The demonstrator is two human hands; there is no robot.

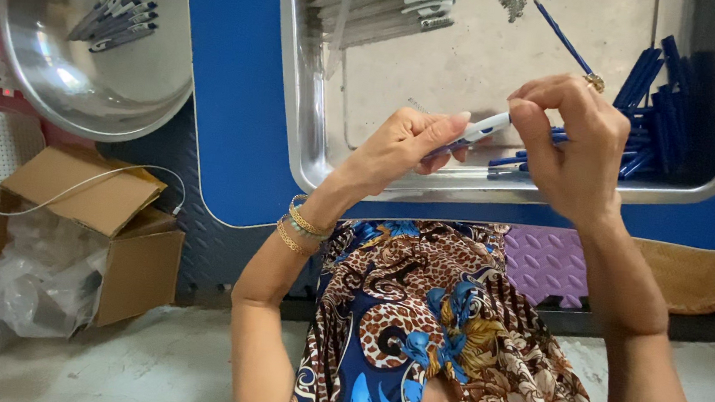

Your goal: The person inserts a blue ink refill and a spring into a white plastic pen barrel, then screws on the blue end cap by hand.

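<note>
My left hand (402,144) pinches a white pen barrel (485,126) by its near end, over the front edge of a steel tray (310,148). My right hand (573,139) closes on the barrel's other end, fingers curled, with blue pen parts showing under it. Loose blue pen parts (658,116) lie heaped at the tray's right side, and one blue refill (561,37) lies alone behind my right hand. White pen barrels (377,2) are stacked at the tray's back left.
The tray rests on a blue table (229,84). A round steel bowl (95,71) at the left holds several finished pens (117,16). An open cardboard box (101,229) with plastic bags stands on the floor at the left. A purple mat (544,263) lies under the table edge.
</note>
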